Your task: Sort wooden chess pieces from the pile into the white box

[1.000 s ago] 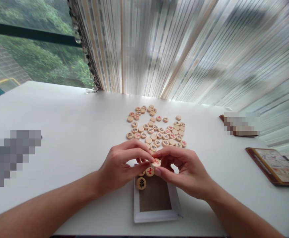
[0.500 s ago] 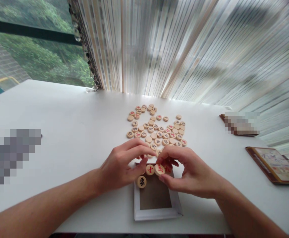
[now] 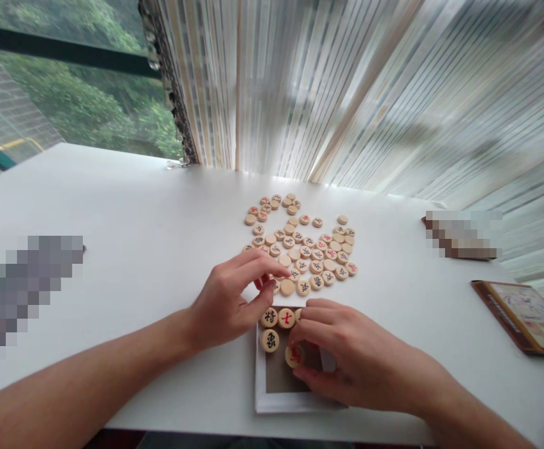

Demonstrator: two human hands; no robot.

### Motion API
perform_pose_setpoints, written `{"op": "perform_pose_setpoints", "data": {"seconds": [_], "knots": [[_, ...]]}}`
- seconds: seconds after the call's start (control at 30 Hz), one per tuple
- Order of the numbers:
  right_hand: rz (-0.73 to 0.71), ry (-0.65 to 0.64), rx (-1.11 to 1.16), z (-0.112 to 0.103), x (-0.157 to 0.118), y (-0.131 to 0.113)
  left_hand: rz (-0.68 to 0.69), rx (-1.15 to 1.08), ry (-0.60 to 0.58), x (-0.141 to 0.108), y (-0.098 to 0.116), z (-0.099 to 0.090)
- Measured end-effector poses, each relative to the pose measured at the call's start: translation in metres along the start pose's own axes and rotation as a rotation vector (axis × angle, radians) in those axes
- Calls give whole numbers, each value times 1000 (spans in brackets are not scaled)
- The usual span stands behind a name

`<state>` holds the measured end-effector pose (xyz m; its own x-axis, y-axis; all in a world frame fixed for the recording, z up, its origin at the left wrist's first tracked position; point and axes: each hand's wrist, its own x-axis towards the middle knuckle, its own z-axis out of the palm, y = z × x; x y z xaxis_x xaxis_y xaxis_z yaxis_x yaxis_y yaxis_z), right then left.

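Note:
My right hand (image 3: 332,352) pinches a round wooden Chinese chess piece with a red character (image 3: 295,356) between thumb and fingers, over the brown floor of a shallow white-rimmed box (image 3: 261,390). Along the box's far side sit a black-marked piece (image 3: 269,317) and a red-marked piece (image 3: 286,318); my right fingers partly cover more of that row. Below at the left lies another black-marked piece (image 3: 269,341). My left hand (image 3: 234,299) hovers at the box's far left corner, thumb and index finger apart, near a blank-faced piece (image 3: 287,287) on the table.
Beyond the box, many loose chess pieces (image 3: 317,254) spread over the white table (image 3: 159,218), some face up, some blank. A brown-edged illustrated box or book (image 3: 524,312) lies at the right, with a partly blurred one (image 3: 461,240) behind it. Curtains (image 3: 276,93) hang behind the table.
My right hand has brought the red-marked piece from the far row toward the box's middle. My left hand has drawn back slightly, uncovering the black-marked piece in the corner. The view has shifted a little.

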<state>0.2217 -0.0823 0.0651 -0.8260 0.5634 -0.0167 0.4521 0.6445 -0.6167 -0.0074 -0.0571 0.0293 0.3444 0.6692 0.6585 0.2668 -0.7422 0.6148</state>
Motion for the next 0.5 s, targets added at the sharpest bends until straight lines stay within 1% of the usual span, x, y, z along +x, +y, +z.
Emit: {"op": "perform_pose_setpoints", "data": {"seconds": [0.17, 0.4, 0.5], "knots": [[-10, -36, -82, 6, 1, 1, -3, -2, -5, 0, -1, 0], [-133, 87, -215, 11, -2, 6, -1, 3, -2, 1, 0, -1], [-152, 111, -252, 12, -2, 7, -1, 4, 2, 1, 1, -1]]}}
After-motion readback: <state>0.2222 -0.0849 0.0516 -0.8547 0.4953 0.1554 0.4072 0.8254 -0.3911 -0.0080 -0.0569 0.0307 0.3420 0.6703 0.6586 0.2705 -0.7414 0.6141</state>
